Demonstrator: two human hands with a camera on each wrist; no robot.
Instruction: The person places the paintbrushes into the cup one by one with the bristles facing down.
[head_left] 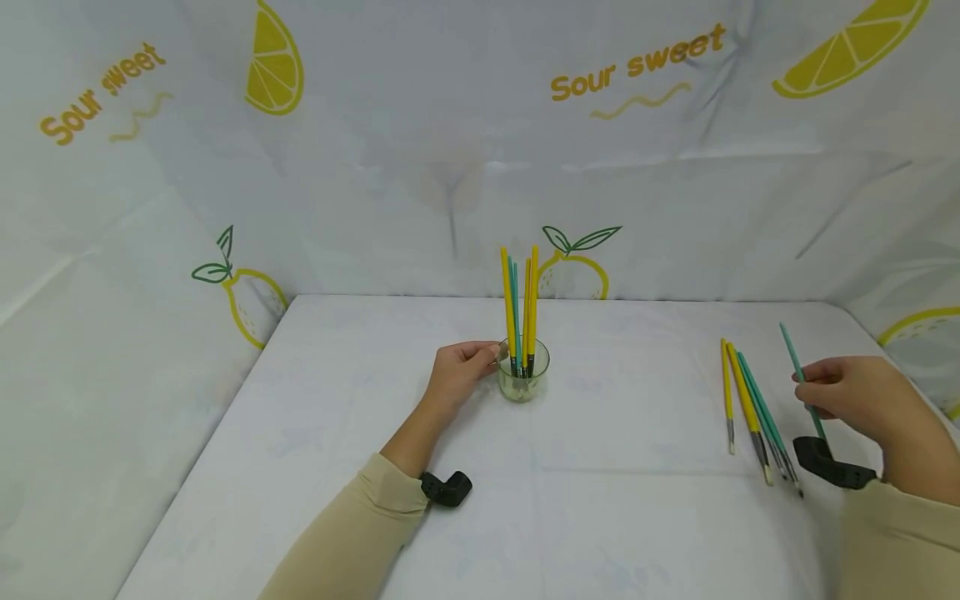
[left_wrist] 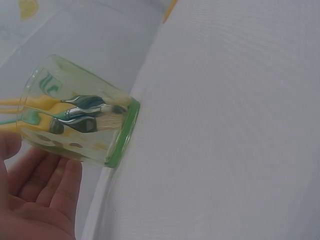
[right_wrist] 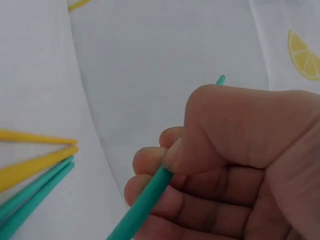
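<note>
A clear green-tinted glass stands mid-table with several yellow and teal paintbrushes upright in it, bristles down. My left hand lies beside its left wall with fingers relaxed, fingertips at the glass. In the left wrist view the glass sits just above the straight fingers. At the right, my right hand pinches a teal brush by its handle, lifted at a slant. The right wrist view shows the thumb and fingers of that hand curled round the teal handle.
Several yellow and teal brushes lie side by side on the white cloth left of my right hand, also seen as loose brushes. Lemon-print fabric walls close in the table on three sides. Black wrist mounts sit on both sleeves.
</note>
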